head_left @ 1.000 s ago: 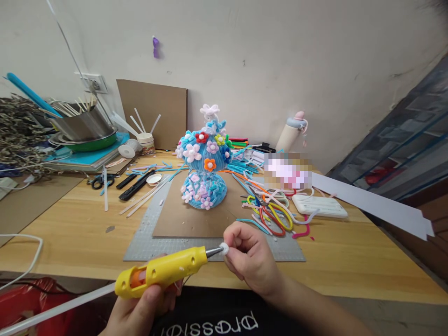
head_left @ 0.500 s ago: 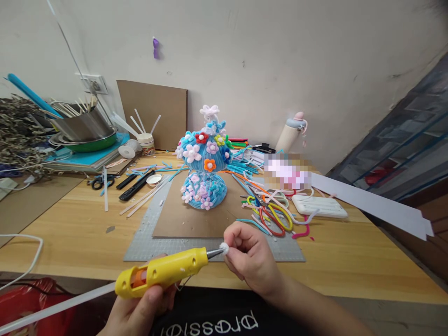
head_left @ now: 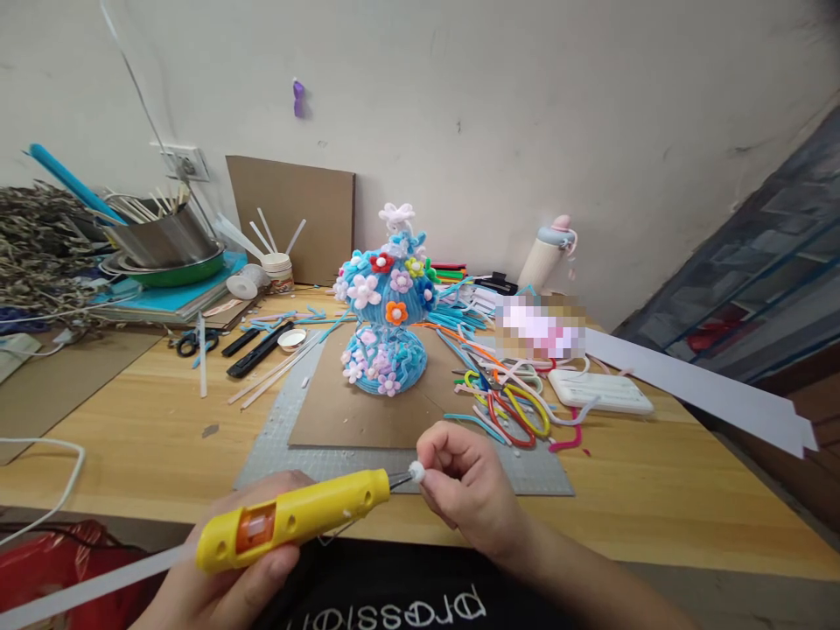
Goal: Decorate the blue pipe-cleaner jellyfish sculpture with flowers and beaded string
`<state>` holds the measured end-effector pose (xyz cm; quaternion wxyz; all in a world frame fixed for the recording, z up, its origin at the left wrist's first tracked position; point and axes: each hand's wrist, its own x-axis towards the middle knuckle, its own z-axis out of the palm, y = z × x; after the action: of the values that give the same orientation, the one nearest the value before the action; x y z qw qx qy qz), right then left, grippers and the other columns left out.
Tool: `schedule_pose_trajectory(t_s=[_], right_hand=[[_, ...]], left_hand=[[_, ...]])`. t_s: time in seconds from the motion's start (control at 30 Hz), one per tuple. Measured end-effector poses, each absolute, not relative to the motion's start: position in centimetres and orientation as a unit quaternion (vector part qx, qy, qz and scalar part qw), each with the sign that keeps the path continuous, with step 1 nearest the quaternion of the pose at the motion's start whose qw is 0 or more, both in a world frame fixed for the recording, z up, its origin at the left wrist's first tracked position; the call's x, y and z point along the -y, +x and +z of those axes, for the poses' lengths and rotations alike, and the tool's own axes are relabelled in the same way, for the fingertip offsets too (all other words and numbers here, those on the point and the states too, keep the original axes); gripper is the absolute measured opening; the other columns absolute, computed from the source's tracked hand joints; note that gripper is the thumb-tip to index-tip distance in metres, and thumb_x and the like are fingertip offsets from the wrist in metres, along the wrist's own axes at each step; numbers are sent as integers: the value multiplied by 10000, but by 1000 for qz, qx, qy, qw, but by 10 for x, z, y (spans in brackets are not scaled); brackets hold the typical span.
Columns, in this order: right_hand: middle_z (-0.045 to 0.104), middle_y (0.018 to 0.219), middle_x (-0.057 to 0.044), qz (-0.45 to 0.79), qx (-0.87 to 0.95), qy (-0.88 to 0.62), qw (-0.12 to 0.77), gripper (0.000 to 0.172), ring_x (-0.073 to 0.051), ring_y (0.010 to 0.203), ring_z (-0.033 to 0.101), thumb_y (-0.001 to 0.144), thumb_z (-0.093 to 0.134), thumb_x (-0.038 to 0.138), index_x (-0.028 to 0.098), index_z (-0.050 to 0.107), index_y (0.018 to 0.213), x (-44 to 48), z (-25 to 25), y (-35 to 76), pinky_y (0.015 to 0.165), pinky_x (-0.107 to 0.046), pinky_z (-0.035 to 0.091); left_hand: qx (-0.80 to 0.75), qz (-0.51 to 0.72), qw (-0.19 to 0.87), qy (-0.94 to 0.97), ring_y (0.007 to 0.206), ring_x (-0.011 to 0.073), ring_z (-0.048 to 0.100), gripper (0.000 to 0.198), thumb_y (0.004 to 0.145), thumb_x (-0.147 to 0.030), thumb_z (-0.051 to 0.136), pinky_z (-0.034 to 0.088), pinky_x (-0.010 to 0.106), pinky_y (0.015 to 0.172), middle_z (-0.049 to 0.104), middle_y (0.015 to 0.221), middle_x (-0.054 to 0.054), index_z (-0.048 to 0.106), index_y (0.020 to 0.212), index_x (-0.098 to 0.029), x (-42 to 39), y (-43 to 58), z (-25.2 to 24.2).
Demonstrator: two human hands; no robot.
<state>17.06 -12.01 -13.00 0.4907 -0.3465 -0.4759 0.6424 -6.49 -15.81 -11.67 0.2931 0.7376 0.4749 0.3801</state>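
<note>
My left hand (head_left: 246, 560) is wrapped round a yellow hot glue gun (head_left: 315, 512), with a long glue stick (head_left: 111, 582) coming out of its back end. Between thumb and forefinger, my right hand (head_left: 467, 481) pinches a small white fuzzy ball (head_left: 416, 472). The gun's metal nozzle meets the ball's left side. Behind the hands stands a blue lamp-shaped craft piece (head_left: 387, 297) made of fuzzy stems, with pink, red, orange and yellow flowers on it. It rests on a brown cardboard sheet (head_left: 367, 429) over a grey cutting mat (head_left: 276, 468).
Scissors (head_left: 525, 411) and loose fuzzy stems (head_left: 463, 319) lie right of the craft piece. A white box-like device (head_left: 600, 391) sits further right. On the left are a box cutter (head_left: 259, 350), black scissors (head_left: 197, 339) and a metal pot (head_left: 161, 236) of sticks. A bottle (head_left: 544, 254) leans by the wall.
The glue gun has shifted slightly left, and the left hand now covers more of its rear. The right hand keeps its pinch on the white ball. The camera view has shifted a little.
</note>
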Motion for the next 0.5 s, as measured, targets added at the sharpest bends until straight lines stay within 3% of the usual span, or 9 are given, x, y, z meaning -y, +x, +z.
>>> schedule_pose_trajectory(t_s=[0.13,0.3,0.5], right_hand=[[374,402,120,664,456,-341,484,164,-1,305,247,678,652,187,177,490,653,118,-135,169,300,-135,151],[369,417,130,733,388,-264,493,190,0,298,200,710,678,231,185,494,712,114,-145,168,301,-134,125],[279,405,143,814,305,-152,471,105,-4,294,166,782,639,200,187,536,767,110,-140,174,347,-147,151]], left_hand=[[-483,345,222,774,788,203,673,193,797,-363,576,584,282,686,727,907,-13,682,958,-363,157,-78,-118],[-512,338,242,752,837,225,680,224,791,-404,572,589,312,720,728,954,0,684,981,-367,159,-85,-131],[-600,367,290,649,738,239,687,286,829,-483,513,580,345,622,740,874,8,658,1055,-385,166,-94,-163]])
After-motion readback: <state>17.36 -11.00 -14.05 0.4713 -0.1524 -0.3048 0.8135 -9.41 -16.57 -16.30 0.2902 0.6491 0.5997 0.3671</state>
